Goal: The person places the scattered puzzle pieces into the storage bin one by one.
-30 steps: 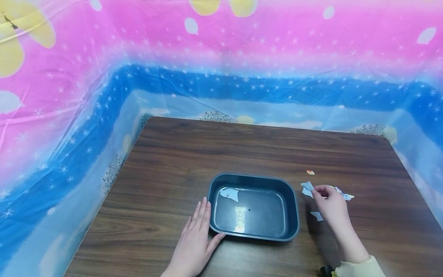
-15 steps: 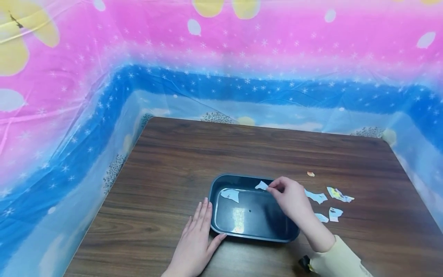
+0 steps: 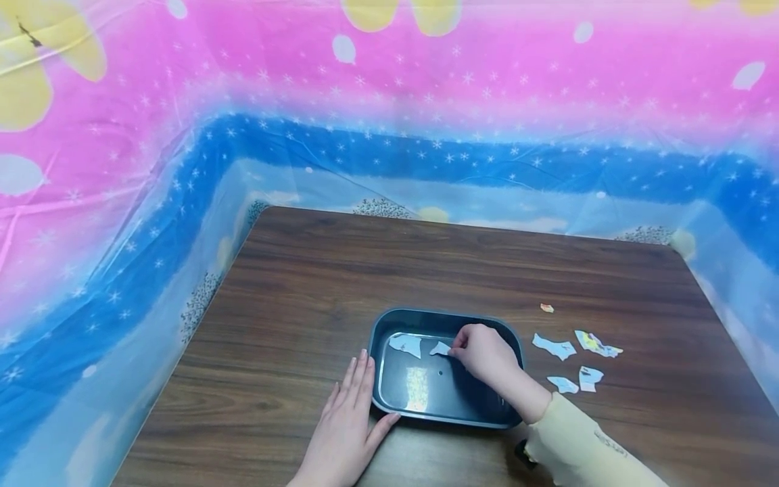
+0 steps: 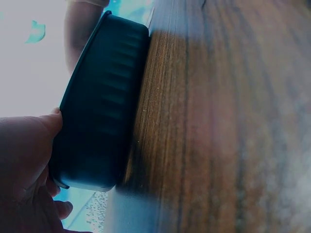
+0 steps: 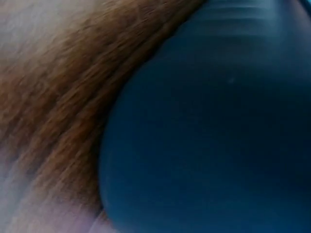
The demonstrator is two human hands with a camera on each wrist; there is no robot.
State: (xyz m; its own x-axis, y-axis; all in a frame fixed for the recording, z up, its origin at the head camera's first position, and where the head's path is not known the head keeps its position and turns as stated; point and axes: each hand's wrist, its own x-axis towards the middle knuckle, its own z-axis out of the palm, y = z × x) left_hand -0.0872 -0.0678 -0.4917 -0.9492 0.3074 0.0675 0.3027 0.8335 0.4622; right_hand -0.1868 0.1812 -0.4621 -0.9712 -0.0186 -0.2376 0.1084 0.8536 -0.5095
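Note:
A dark blue-grey rectangular plastic tub (image 3: 441,399) stands on the table. My left hand (image 3: 341,429) rests at its left side with straight fingers along the rim, the thumb at the front corner. In the left wrist view, the thumb touches the rim of the tub (image 4: 99,97). Inside the tub, my right hand (image 3: 483,353) pinches a small torn paper scrap (image 3: 439,349) between thumb and fingertips, low over the bottom. Left of it lies a larger pale paper scrap (image 3: 406,344). The tub's outer wall (image 5: 204,131) fills much of the right wrist view, which hides the right fingers.
Several torn scraps lie right of the tub: a long pale scrap (image 3: 554,347), a yellow-and-purple printed scrap (image 3: 596,343), two smaller scraps, and a tiny orange scrap (image 3: 547,308) farther back. A pink and blue patterned cloth (image 3: 426,155) hangs around the wooden table (image 3: 304,270).
My right hand has carried a paper scrap from the right side of the table leftward over the rim and down into the tub. The left hand has stayed at the tub's left side.

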